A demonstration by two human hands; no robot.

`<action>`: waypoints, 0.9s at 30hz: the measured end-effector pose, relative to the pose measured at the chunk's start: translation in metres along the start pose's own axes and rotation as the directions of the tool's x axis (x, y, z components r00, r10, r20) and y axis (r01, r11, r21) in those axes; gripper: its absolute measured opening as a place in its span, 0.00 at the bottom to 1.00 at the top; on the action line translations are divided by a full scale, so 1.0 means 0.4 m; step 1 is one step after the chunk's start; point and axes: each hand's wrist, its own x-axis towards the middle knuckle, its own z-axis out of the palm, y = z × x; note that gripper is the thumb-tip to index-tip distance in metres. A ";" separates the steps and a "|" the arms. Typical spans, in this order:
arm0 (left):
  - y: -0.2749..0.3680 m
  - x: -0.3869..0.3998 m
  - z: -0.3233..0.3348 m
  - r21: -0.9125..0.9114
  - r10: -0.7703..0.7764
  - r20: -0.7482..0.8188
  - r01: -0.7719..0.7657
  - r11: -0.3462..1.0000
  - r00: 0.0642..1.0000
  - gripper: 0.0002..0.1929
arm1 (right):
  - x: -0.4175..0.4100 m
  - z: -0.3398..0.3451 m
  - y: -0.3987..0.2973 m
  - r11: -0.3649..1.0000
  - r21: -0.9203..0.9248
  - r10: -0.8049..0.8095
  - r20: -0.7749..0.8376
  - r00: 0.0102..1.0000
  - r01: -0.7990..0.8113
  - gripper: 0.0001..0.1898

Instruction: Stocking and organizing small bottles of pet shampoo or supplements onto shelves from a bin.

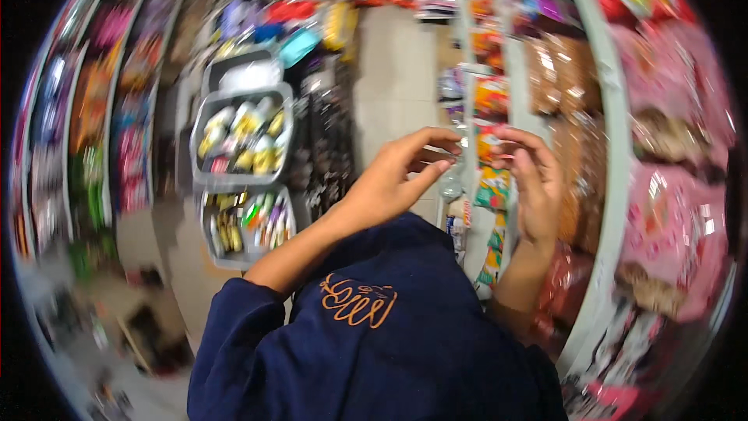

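Note:
My left hand (403,172) is raised over the aisle with thumb and fingers apart and nothing between them. To its right, my right hand (529,172) is held upright before the shelves, its fingers curled and the thumb near them. A small reddish thing (504,156) shows at the right fingertips; blur hides what it is and whether it is gripped. The hands are apart. Colourful packets (492,187) lie on a shelf behind and between them.
At the left stand a plastic tub (197,158) of yellow and white items and another tub (205,245) with tubes or bottles. Black packaged goods (327,134) lie beside them. A pale shelf edge (616,128) runs down the right, with pink bags (666,216) beyond. Tiled floor (394,70) shows ahead.

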 end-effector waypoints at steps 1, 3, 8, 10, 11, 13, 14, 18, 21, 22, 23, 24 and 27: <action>-0.010 -0.052 -0.014 -0.006 -0.018 -0.076 0.017 1.000 0.997 0.17 | 0.013 0.018 0.013 0.999 0.007 0.053 0.067 0.996 -0.054 0.14; -0.031 -0.166 -0.031 -0.014 -0.042 -0.264 0.039 0.999 0.964 0.17 | 0.032 0.078 0.032 0.996 -0.010 0.090 0.202 0.975 -0.090 0.14; -0.075 -0.389 -0.026 -0.059 -0.077 -0.602 0.052 0.997 0.795 0.17 | 0.028 0.291 0.067 0.991 -0.070 0.135 0.574 0.807 -0.116 0.14; -0.104 -0.466 -0.015 -0.035 -0.033 -0.733 0.010 0.999 0.680 0.16 | -0.006 0.387 0.075 0.985 -0.143 0.174 0.735 0.655 -0.101 0.14; -0.116 -0.505 -0.006 -0.038 -0.025 -0.762 -0.006 0.999 0.647 0.16 | -0.026 0.429 0.091 0.981 -0.167 0.196 0.803 0.563 -0.103 0.14; -0.134 -0.580 0.010 -0.096 -0.053 -0.853 -0.058 0.994 0.519 0.15 | -0.077 0.502 0.125 0.976 -0.208 0.218 0.898 0.382 -0.067 0.13; -0.146 -0.612 0.019 -0.126 -0.063 -0.884 -0.108 0.986 0.463 0.16 | -0.108 0.538 0.139 0.975 -0.194 0.218 0.924 0.315 -0.107 0.13; -0.165 -0.739 0.067 -0.155 -0.103 -0.962 -0.194 0.969 0.254 0.16 | -0.224 0.647 0.167 0.971 -0.207 0.220 0.969 0.111 -0.120 0.13; -0.183 -0.805 0.096 -0.099 -0.080 -0.992 -0.204 0.974 0.099 0.16 | -0.296 0.711 0.181 0.969 -0.177 0.178 0.984 -0.006 -0.170 0.12; -0.188 -0.822 0.106 -0.097 -0.083 -0.994 -0.213 0.972 0.073 0.16 | -0.313 0.728 0.181 0.971 -0.188 0.181 0.982 -0.058 -0.147 0.12; -0.192 -0.835 0.115 -0.097 -0.095 -0.995 -0.214 0.972 0.018 0.16 | -0.326 0.745 0.183 0.973 -0.197 0.184 0.977 -0.108 -0.123 0.12; -0.194 -0.846 0.120 -0.096 -0.106 -0.994 -0.214 0.972 -0.035 0.15 | -0.338 0.757 0.184 0.972 -0.201 0.186 0.974 -0.128 -0.119 0.12; -0.196 -0.856 0.139 -0.080 -0.104 -0.990 -0.215 0.973 -0.100 0.14 | -0.356 0.784 0.190 0.960 -0.247 0.213 0.950 -0.229 -0.134 0.11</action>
